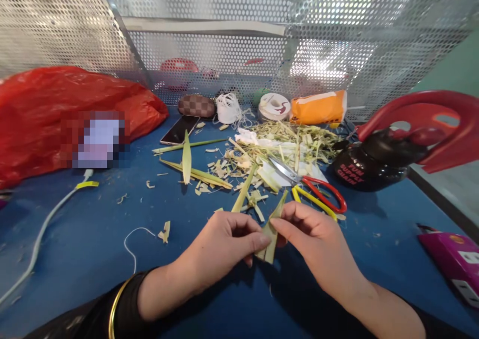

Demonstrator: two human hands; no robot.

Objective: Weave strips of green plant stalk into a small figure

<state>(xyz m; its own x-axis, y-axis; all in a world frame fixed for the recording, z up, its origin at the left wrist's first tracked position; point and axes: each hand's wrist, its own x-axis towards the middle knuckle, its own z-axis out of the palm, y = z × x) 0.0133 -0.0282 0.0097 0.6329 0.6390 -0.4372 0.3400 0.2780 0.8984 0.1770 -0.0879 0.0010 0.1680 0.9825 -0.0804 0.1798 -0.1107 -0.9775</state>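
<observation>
Both my hands meet low in the middle over the blue table (82,239). My left hand (220,249) and my right hand (307,234) pinch the same folded palm-leaf strip (270,239), pale green-yellow, with its tips pointing up and down between my fingers. A second leaf strip (243,192) runs up from behind my left hand. Red-handled scissors (322,192) lie just beyond my right hand, beside a yellow strip (312,202).
A heap of leaf scraps (284,147) lies mid-table. Behind it are a phone (179,129), white string (228,108), a tape roll (274,107) and an orange packet (318,107). A red plastic bag (67,114) is left, a black-and-red kettle (377,162) right, a white cable (45,229) near left.
</observation>
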